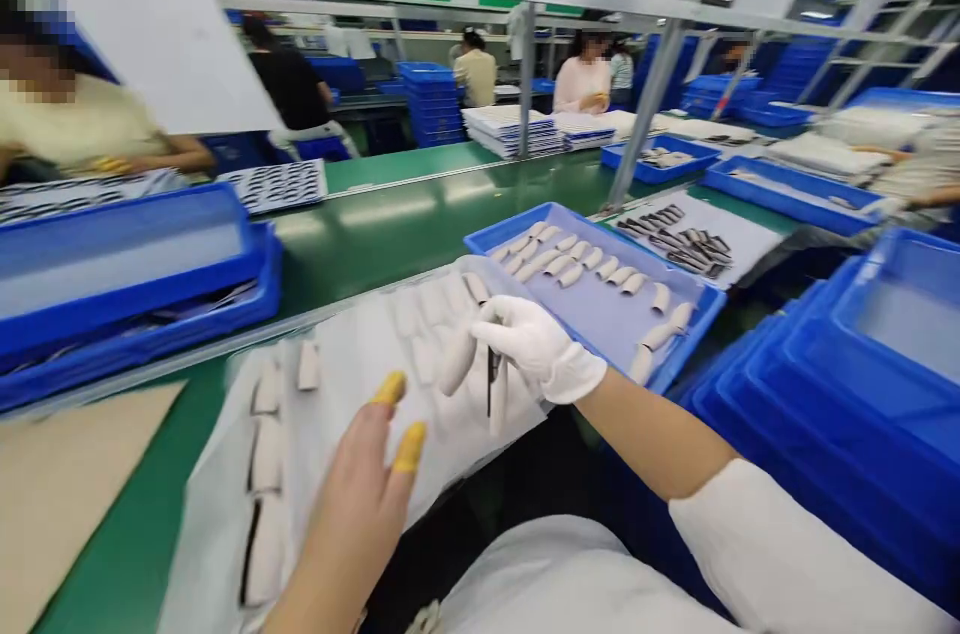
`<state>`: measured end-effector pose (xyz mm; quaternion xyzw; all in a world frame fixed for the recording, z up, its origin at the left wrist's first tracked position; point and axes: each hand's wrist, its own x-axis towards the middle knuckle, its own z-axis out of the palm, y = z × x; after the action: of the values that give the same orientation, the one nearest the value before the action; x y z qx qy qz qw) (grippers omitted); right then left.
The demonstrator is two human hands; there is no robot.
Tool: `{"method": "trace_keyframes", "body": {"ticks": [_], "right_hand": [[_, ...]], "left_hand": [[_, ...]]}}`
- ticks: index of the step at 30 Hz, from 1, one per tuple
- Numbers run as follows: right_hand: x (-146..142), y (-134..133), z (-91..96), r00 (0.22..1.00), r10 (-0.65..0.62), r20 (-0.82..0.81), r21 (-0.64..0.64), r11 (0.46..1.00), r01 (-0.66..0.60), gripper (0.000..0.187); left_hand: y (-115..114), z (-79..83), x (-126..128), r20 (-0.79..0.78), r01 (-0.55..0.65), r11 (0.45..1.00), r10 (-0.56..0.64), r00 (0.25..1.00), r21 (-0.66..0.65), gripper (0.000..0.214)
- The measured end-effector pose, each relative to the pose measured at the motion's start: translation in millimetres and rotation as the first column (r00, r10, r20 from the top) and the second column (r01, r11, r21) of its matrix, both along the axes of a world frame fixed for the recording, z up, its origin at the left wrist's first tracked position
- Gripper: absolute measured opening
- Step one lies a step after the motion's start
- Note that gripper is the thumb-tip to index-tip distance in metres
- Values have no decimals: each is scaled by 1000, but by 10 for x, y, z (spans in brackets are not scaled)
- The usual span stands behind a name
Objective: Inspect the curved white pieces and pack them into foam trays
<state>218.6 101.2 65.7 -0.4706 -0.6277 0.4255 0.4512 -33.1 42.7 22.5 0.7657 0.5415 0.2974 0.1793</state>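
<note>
right hand (536,346) (the white-gloved one) has its fingers pinched closed on a thin dark strip (490,379), held upright just over the white sheet (337,394) on the green surface (360,234). left hand (360,504) is bare with yellow caps on two fingertips, fingers open and holding nothing, hovering over the same sheet near a column of pale pieces (266,459). blue tray (600,309) with more of them sits just beyond the right hand.

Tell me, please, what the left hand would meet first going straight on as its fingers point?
Probably the blurred pale pieces on the white sheet, just ahead of the left hand; depth is unclear.
</note>
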Motion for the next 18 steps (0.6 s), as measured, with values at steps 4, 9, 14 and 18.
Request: {"method": "trace_keyframes", "body": {"ticks": [4, 9, 14, 18], "right_hand": [[-351, -295, -106, 995, 75, -70, -65, 995, -80, 26], [-426, -326, -225, 983, 184, -15, -98, 978, -185, 15], [-158, -235, -210, 901, 432, -44, -194, 881, -432, 44], [-67, -201, -183, 883, 469, 19, -210, 865, -455, 45]], "left_hand": [[-41, 25, 278, 125, -13, 962, 49, 991, -272, 54], [-179, 12, 280, 399, 95, 890, 103, 911, -447, 46], [-253, 48, 189, 725, 408, 692, 243, 645, -596, 48], [-287, 34, 165, 742, 504, 606, 231, 629, -615, 44]]}}
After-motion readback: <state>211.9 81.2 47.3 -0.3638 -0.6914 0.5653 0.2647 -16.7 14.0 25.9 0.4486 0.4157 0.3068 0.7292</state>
